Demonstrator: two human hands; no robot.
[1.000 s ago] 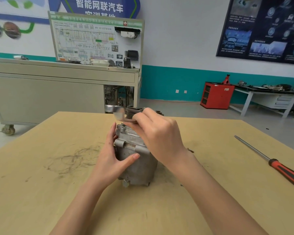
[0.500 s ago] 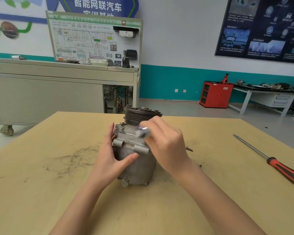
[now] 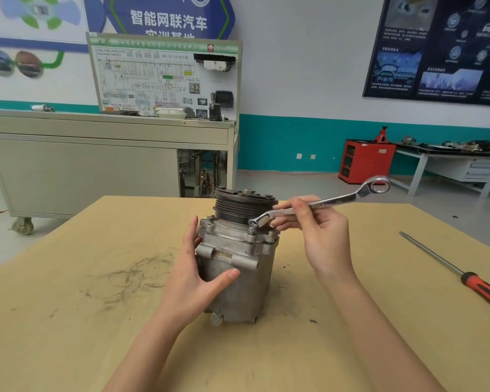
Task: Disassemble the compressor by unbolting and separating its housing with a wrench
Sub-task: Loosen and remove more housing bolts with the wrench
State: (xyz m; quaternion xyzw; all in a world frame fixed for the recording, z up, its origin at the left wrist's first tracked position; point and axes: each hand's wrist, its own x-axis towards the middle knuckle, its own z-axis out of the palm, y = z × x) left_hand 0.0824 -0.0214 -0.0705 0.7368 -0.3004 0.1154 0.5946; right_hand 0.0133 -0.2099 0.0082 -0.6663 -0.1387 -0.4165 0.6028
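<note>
- Bracing the compressor (image 3: 235, 284) upright on the wooden table (image 3: 68, 321), pulley (image 3: 238, 206) on top, roughly mid-table and just ahead of the person.
- Left hand (image 3: 193, 281) wraps the housing's left side: thumb lies across the front, fingers go round the far side. Looks like a counter-hold so the body can't spin or tip under torque.
- Right hand (image 3: 323, 239) pinches the wrench (image 3: 323, 203) about mid-shank between thumb and curled fingers. That's a light grip, more for seating than pulling.
- Lower ring end (image 3: 260, 220) sits down at the front-right of the flange (image 3: 229, 233), just under the pulley. The bolt head is mostly hidden under the ring, so can't tell if it's fully seated.
- Shank runs up and to the right, and the other ring end hangs free in the air. Offset keeps the handle clear of the pulley grooves.
- Judgement: early in unbolting. Housing halves look closed, with no gap at the seam.
- Next pull likely needs the hand further out on the shank for leverage.
- Risk: ring slipping off, knuckles into the pulley.
- Red-handled screwdriver (image 3: 464, 275) lies on the table well to the right, untouched. Probably staged for prying the halves apart.
</note>
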